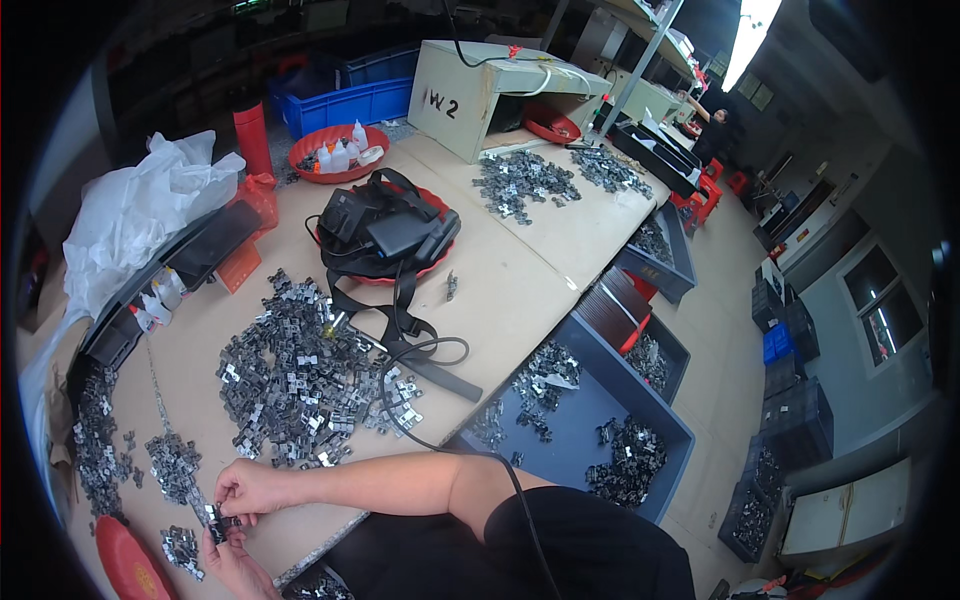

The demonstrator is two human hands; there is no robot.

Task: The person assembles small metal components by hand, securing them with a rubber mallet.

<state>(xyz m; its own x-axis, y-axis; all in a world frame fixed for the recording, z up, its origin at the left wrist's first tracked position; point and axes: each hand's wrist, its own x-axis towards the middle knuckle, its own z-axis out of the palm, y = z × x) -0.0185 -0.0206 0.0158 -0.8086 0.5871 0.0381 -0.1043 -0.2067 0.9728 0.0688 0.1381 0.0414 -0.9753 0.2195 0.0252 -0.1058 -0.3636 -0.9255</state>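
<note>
Taking the big pile (300,375) of metal clips as the landmark, both hands are at work below and left of it, close over the table (500,270). The right hand (243,488) has its thumb and fingertips together on a small dark part (216,522); the left hand (230,562), just beneath, seems to close its fingers on the same part from the other side. Whether that is one piece or several is too small to tell. The step in hand looks like close fingertip handling of one small item between two hands, and the next move seems to call for a steady left-hand hold while the right adjusts its pinch. Room here is tight: a small pile (172,468) sits left of the big pile's lower part, just beside the right hand; another heap (183,552) lies lower, near the left hand; and a red dish (125,560) stands farther out on that side. The table's near edge runs below the big pile, under the right forearm, with a grey bin (590,385) beyond it to the right. A tool (450,381) and a looped cable (467,350) crowd the big pile's right side. Wider bare tabletop opens above and right of it.
</note>
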